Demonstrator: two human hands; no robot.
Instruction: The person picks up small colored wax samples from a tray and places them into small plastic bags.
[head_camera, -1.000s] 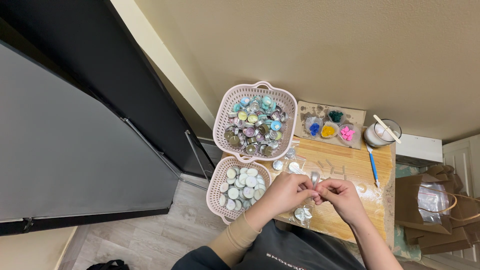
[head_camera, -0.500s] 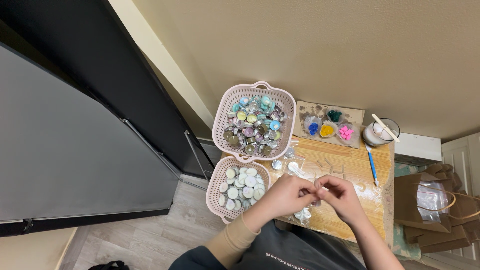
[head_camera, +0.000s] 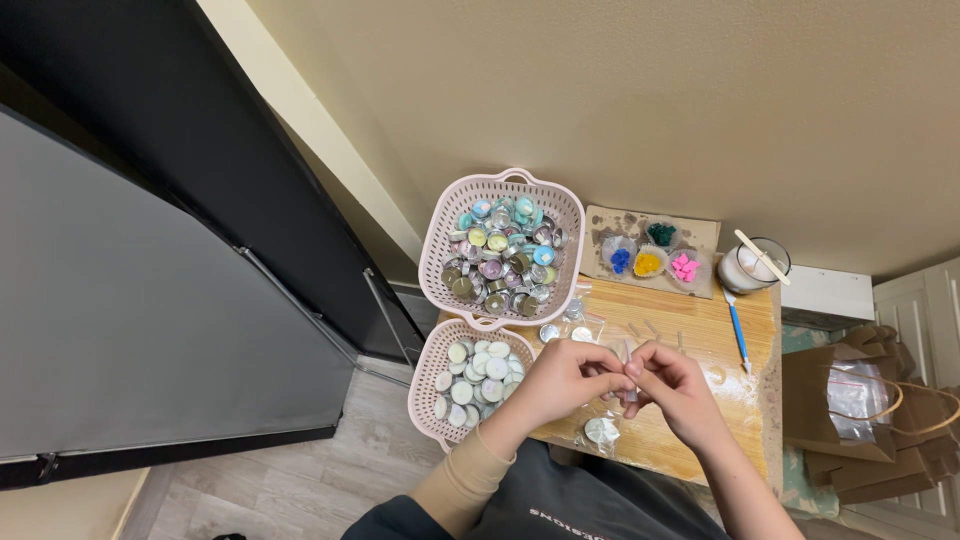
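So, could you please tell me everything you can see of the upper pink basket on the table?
The upper pink basket is a squarish plastic tub with rounded corners, slotted walls and a small handle loop at each end. It sits flat at the far left of the wooden table, against the wall, its near handle touching the second pink basket. It is heaped with small round tealights in metal cups, their wax blue, teal, yellow, purple and white. Neither hand touches it.

You see two pink plastic baskets (head_camera: 503, 190), slotted and matt, holding shiny metal-cupped tealights (head_camera: 500, 255). Your surface (head_camera: 700, 340) is varnished wood, dusted white. At right, matt brown paper bags (head_camera: 860, 420) and a glossy glass jar (head_camera: 752, 266).
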